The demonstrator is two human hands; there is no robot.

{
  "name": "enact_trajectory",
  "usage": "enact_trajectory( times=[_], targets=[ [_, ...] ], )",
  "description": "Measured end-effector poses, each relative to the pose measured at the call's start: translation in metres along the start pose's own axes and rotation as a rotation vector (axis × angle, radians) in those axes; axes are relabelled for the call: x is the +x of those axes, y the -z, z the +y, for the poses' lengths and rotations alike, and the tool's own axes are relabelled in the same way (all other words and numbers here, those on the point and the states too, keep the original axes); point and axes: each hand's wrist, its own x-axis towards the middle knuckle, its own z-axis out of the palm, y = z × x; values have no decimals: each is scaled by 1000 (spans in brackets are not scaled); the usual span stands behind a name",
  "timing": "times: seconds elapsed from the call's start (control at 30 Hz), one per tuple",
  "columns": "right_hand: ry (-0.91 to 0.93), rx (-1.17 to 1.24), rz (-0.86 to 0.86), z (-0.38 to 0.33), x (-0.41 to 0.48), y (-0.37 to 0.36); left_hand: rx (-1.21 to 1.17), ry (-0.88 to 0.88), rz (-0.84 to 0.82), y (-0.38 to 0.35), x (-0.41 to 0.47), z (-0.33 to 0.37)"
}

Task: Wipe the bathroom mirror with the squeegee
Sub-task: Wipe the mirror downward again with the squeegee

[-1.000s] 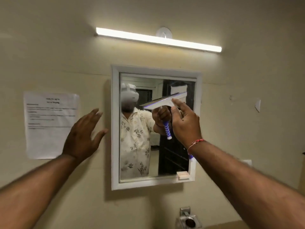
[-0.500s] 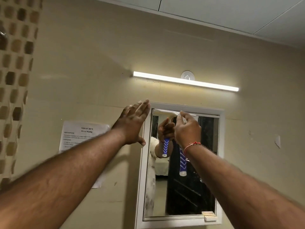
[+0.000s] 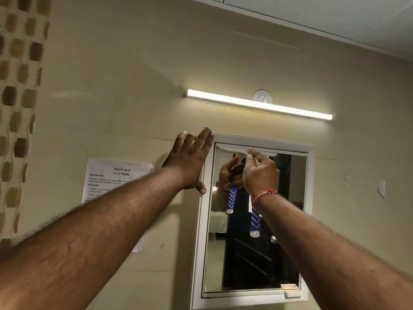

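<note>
Head view is looking up at a white-framed mirror (image 3: 257, 253) on a beige wall (image 3: 134, 74). The right hand (image 3: 261, 175) is closing its grip around the squeegee (image 3: 254, 222), holding it near the head while the blue and white handle is hanging down below the wrist. The squeegee's pale blade is lying across the very top of the glass, just under the upper frame, and its reflection is showing beside it. A red thread bracelet (image 3: 266, 193) is sitting on that wrist. The left hand (image 3: 190, 162) is resting flat and spread against the wall at the mirror's upper left corner, fingers wide, holding nothing, its fingertips touching the frame's corner. A lit tube light (image 3: 259, 104) is glowing above the mirror, well clear of both hands. A printed paper sheet (image 3: 116, 175) is hanging on the wall to the left, partly hidden behind the left forearm. A small white box (image 3: 291, 290) is sitting at the mirror's lower right corner. Brown mosaic tiles (image 3: 20, 86) are running down the far left edge.
</note>
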Motion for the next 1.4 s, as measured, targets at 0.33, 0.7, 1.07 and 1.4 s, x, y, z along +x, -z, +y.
enact_trajectory(
  times=[0.33, 0.7, 1.07, 1.4],
  targets=[
    [138, -243, 27, 8, -6, -8, -112, -31, -43, 6, -3, 1],
    [62, -338, -38, 40, -56, 4, -222, -45, -31, -19, -53, 19],
    [-54, -388, -68, 117, -137, 19, -320, -7, -19, -79, -117, 42],
    [-242, -465, -185, 186, -246, 35, -309, -5, 0, -125, -172, 67]
  ],
)
